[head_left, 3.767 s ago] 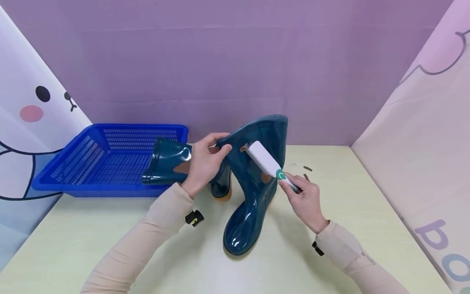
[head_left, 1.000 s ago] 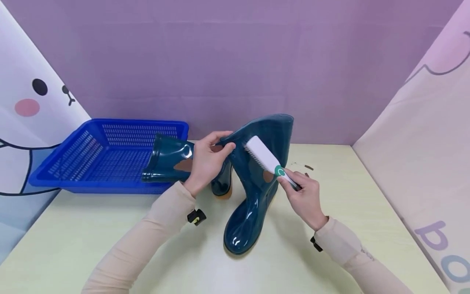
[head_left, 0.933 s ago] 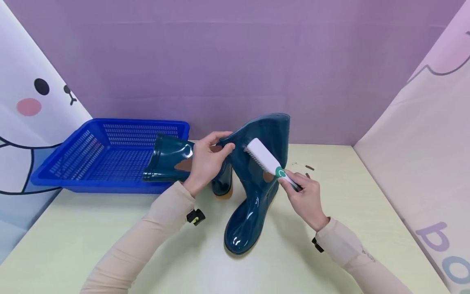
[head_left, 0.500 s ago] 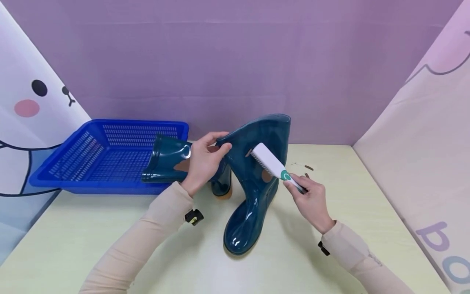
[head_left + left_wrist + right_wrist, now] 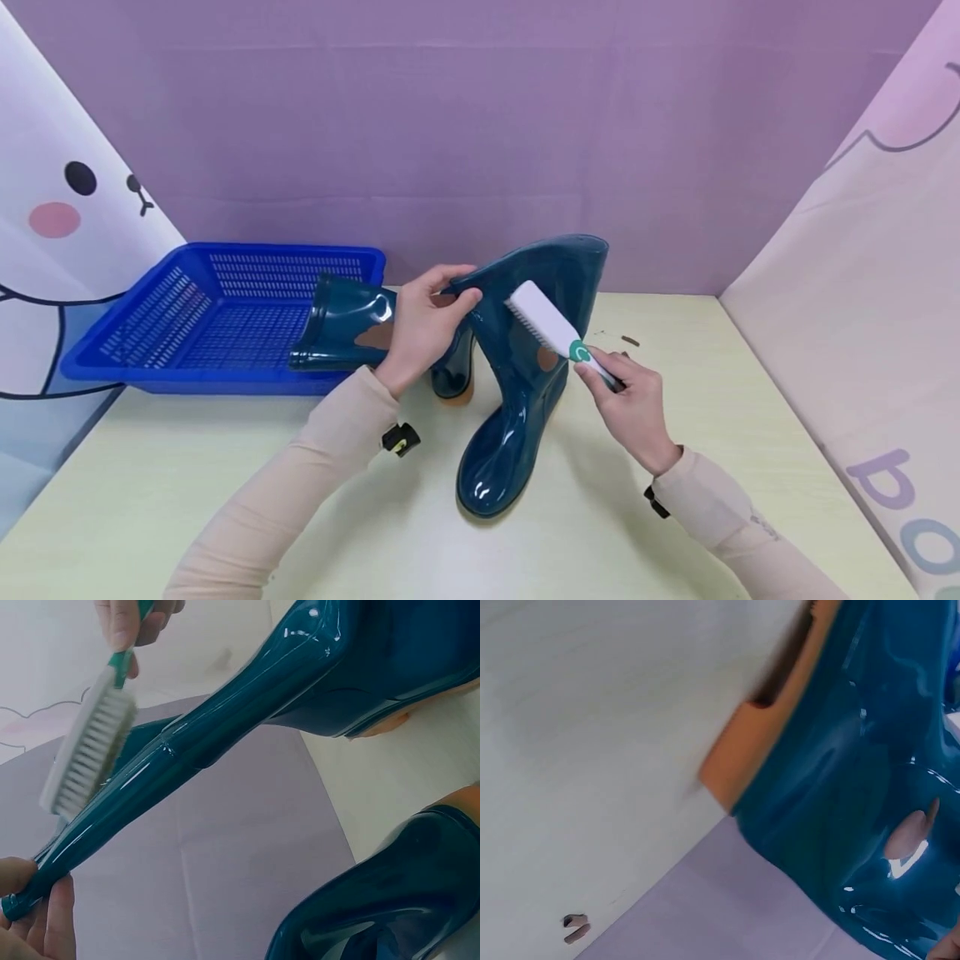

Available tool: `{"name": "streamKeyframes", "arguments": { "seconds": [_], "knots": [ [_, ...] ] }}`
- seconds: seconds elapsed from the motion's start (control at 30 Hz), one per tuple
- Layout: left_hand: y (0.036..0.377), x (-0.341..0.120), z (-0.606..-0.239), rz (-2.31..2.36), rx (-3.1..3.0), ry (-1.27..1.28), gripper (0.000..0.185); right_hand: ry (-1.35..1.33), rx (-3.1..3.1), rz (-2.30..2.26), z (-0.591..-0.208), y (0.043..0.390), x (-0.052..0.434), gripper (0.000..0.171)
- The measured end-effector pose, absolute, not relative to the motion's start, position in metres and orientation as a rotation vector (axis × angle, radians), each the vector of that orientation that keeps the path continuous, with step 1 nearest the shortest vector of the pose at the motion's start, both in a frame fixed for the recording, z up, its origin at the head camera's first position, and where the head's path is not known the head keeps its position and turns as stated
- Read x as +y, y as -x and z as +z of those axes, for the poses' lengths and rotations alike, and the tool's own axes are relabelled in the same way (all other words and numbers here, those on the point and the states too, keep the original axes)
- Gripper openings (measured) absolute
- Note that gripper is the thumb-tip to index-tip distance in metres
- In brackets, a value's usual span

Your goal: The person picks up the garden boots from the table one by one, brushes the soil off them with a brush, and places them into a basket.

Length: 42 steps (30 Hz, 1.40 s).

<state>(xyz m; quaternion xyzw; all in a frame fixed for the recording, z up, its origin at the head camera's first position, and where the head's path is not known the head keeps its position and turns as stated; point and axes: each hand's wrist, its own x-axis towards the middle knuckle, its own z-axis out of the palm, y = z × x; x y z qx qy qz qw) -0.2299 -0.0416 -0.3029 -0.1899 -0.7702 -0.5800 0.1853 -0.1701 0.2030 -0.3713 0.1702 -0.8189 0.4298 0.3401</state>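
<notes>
In the head view my left hand (image 5: 423, 329) pinches the upper rim of a glossy dark teal rain boot (image 5: 517, 417), which stands on its sole with the toe toward me. My right hand (image 5: 633, 408) grips a white and green scrub brush (image 5: 546, 320) by its handle. The brush's bristles lie against the boot's shaft, as the left wrist view also shows, with the brush (image 5: 90, 750) slightly blurred. A brown patch (image 5: 547, 358) sits low on the shaft. In the right wrist view this brown patch (image 5: 907, 836) shows on the boot's glossy side.
A second teal boot (image 5: 348, 321) with a brown patch tilts left, its shaft over the rim of a blue plastic basket (image 5: 232, 383). Small brown bits (image 5: 630, 341) lie on the pale table (image 5: 720, 400) at right. A purple cloth (image 5: 480, 142) stands behind.
The brush has moved back and forth along the shaft. A brown streak seen beside its head half a second ago no longer shows. The boot's top has shifted slightly right.
</notes>
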Motion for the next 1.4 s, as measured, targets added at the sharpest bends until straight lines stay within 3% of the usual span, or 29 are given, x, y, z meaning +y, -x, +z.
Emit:
{"name": "streamKeyframes", "arguments": {
  "seconds": [0.7, 1.4],
  "knots": [
    [0.229, -0.044, -0.306, -1.638, -2.217, 0.477, 0.027, -0.292, -2.106, 1.042, -0.391, 0.149, 0.243, 0.027],
    [0.226, -0.043, -0.306, -1.676, -2.204, 0.480, 0.027, -0.357, -2.338, 0.838, -0.413, 0.156, 0.245, 0.023]
  ]
}}
